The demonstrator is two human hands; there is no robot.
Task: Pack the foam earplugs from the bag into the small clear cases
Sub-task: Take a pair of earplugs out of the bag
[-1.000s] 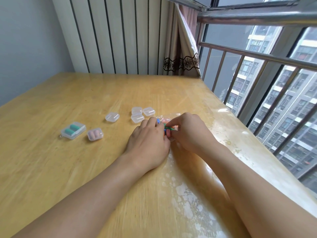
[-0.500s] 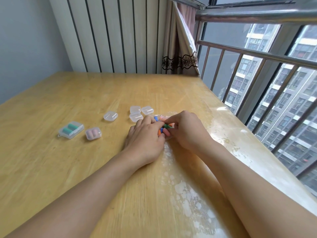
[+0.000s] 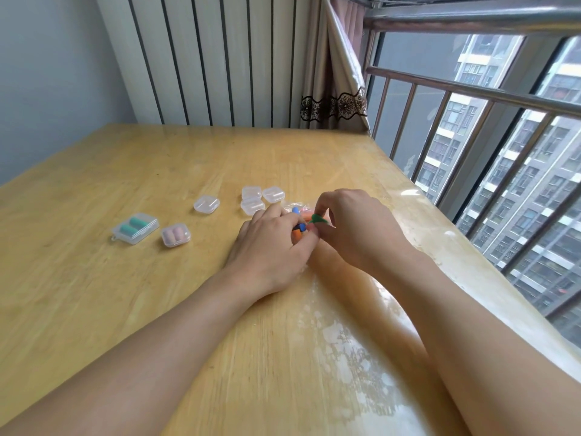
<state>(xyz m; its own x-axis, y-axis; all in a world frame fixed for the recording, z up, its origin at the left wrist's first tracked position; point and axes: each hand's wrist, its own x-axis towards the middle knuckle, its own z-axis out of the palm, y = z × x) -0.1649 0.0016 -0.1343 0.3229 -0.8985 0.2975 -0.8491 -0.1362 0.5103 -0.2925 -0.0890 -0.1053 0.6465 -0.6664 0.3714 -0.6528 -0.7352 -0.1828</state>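
Observation:
A clear bag of coloured foam earplugs lies on the wooden table, mostly hidden by both hands. My left hand holds the bag down, fingers curled over orange and blue earplugs. My right hand pinches a green earplug between thumb and fingertips just above the bag. Several small clear cases stand beyond: one alone, three clustered. At the left a larger case contains two teal earplugs and a small case contains pink ones.
A striped wall panel and a curtain close the far side. A window with a metal railing runs along the table's right edge. Shiny worn patches mark the tabletop near me.
My right hand has lifted slightly and drawn the green earplug up out of the bag. Orange and blue earplugs now show under my left fingers.

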